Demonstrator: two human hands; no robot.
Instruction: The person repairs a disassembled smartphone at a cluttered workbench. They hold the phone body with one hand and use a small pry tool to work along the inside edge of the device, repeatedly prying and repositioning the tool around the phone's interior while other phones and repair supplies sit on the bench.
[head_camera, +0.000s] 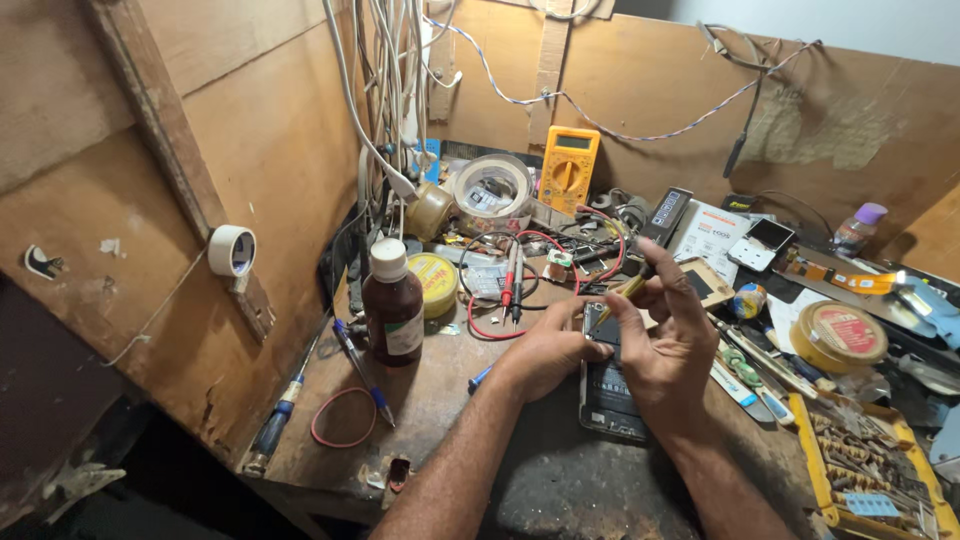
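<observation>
Two hands work at centre frame on the bench (440, 400): the left hand (545, 350) steadies an opened phone (608, 385), fingers closed on its edge, while the right hand (665, 340) pinches a yellow-handled tool (622, 292) above it. A brown bottle (392, 305) stands left.

Colours around the brown bottle

White-capped brown bottle (392, 303); behind it a yellow multimeter (568, 168), beside it a yellow tin (433, 282), before it a red band (342, 417).
</observation>
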